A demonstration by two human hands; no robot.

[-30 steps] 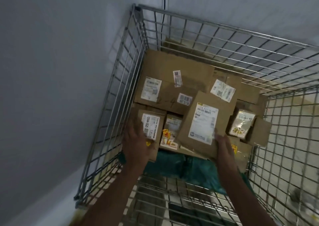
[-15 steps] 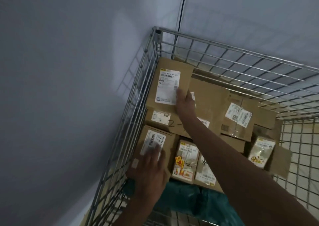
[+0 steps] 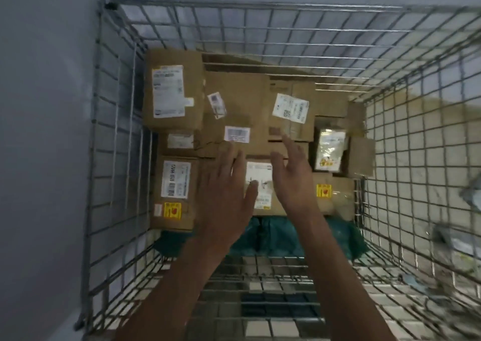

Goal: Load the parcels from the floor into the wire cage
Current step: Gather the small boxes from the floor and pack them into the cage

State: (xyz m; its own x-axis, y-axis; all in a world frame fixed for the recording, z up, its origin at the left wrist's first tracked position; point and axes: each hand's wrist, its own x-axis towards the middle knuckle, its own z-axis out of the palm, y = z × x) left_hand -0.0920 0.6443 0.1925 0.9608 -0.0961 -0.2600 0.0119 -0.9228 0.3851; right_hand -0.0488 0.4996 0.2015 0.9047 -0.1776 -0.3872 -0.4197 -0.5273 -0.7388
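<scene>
Wire cage (image 3: 114, 122) stands against the wall (image 3: 44, 132), cardboard parcels (image 3: 234, 106) packed across its bottom, teal bag (image 3: 286, 236) nearest you. Your left hand (image 3: 223, 195) and right hand (image 3: 296, 182) hover above a labelled box (image 3: 260, 184), fingers apart, gripping nothing.

Plain grey wall (image 3: 44, 132) on the left, pale tiled floor (image 3: 406, 158) showing on the right, pretty dim lighting overall.
</scene>
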